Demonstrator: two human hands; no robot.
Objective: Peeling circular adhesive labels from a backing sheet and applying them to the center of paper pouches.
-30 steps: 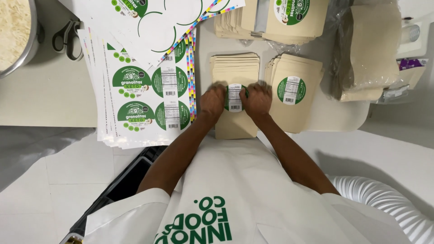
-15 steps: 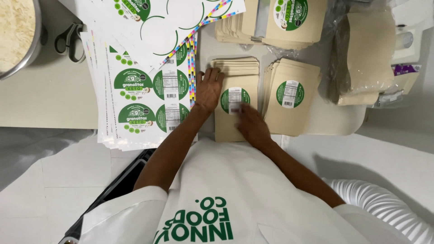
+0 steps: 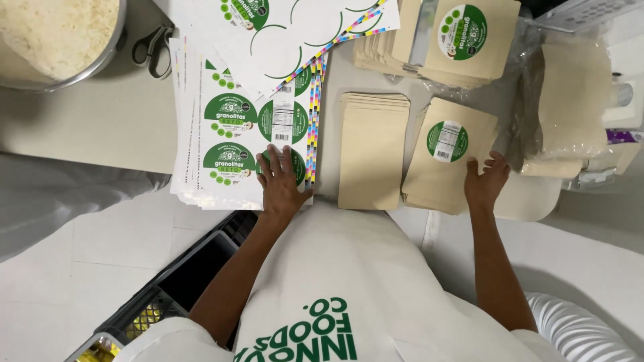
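Observation:
My left hand (image 3: 280,182) lies flat with spread fingers on a white sheet of round green stickers (image 3: 231,134), covering one sticker near the sheet's lower right corner. My right hand (image 3: 486,181) rests with fingers apart on the near edge of a stack of tan paper pouches (image 3: 449,157) whose top pouch carries a round green sticker. Between my hands lies a stack of plain tan pouches (image 3: 372,151) with no sticker showing on top. Neither hand grips anything.
More stickered pouches (image 3: 463,40) are piled at the back. Clear bags of pouches (image 3: 577,100) sit at right. A metal bowl of pale crumbly food (image 3: 57,33) and black scissors (image 3: 155,48) are at back left. A dark plastic crate (image 3: 181,281) stands below the table.
Both hands were pressing a sticker on the middle pouch. That stickered pouch now lies on the right stack under my right hand. My left hand has gone left onto the sticker sheet.

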